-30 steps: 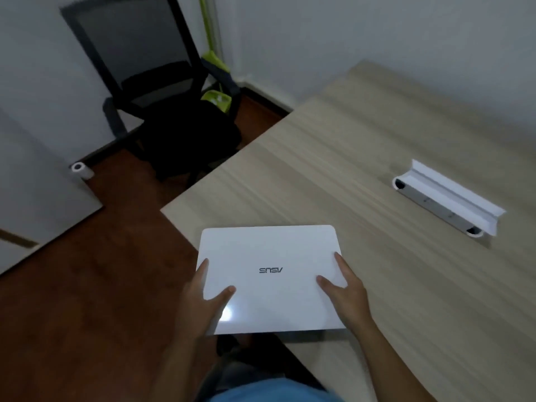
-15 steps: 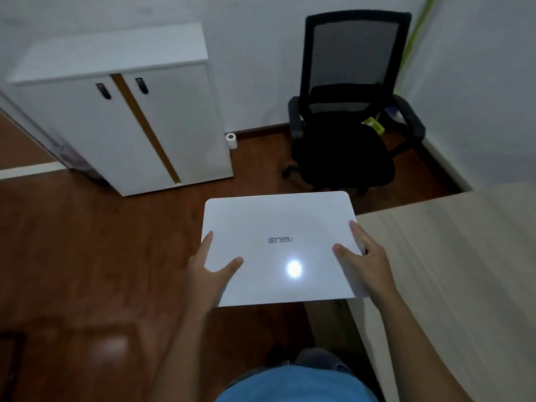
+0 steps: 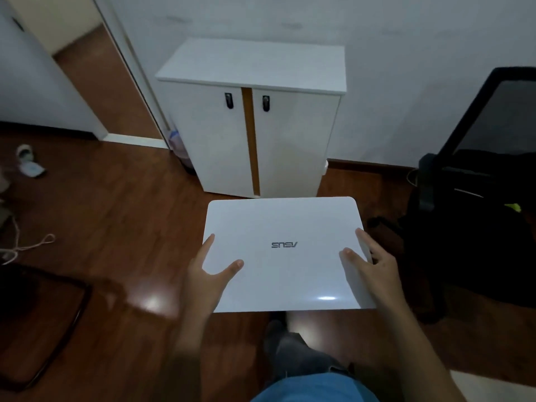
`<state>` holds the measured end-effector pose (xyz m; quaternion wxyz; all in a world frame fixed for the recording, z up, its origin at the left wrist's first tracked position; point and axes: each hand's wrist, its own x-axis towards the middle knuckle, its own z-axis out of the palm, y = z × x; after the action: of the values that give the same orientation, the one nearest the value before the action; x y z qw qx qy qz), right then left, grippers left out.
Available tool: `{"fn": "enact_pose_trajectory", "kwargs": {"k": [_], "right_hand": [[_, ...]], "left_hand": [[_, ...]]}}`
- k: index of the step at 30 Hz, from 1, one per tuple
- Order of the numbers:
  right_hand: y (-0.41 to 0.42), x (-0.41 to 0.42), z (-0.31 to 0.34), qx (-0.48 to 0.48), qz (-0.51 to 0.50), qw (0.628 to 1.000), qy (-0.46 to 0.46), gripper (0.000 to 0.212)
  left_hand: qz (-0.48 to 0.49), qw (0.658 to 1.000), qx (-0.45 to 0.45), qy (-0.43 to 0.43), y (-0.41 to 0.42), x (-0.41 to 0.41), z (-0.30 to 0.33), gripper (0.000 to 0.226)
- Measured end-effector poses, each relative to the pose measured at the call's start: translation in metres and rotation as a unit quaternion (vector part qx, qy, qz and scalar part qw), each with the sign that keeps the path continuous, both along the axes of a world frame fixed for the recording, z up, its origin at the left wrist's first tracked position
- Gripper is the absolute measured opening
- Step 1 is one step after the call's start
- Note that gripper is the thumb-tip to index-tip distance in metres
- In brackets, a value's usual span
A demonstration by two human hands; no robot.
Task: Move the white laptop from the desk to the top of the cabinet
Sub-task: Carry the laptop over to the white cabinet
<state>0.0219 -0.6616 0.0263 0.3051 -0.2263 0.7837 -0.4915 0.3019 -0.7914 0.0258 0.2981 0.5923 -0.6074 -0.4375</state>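
The closed white laptop (image 3: 285,250) hangs flat in the air above the wooden floor, logo facing up. My left hand (image 3: 207,281) grips its left edge, thumb on the lid. Its right edge is held by my right hand (image 3: 369,265), thumb also on top. Straight ahead against the wall stands the white two-door cabinet (image 3: 255,126); its bare top (image 3: 255,63) lies beyond and above the laptop. The desk is out of view.
A black office chair (image 3: 478,198) stands close on the right. An open doorway (image 3: 95,82) is at the left of the cabinet. Small items and a cord (image 3: 29,248) lie on the floor at far left. A dark framed object (image 3: 40,323) lies at lower left.
I have turned left away from the desk with the laptop in both hands. The cabinet has swung from the upper left to straight ahead; the chair has slid to the right edge.
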Motion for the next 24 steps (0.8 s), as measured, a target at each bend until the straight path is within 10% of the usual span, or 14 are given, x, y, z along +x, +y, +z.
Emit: {"fn": "enact_pose_trajectory", "kwargs": {"k": [24], "right_hand": [[-0.583, -0.049, 0.031, -0.058, -0.043, 0.997, 0.022, 0.045]], "left_hand": [[-0.019, 0.996, -0.064, -0.065, -0.586, -0.06, 0.045, 0.075]]}}
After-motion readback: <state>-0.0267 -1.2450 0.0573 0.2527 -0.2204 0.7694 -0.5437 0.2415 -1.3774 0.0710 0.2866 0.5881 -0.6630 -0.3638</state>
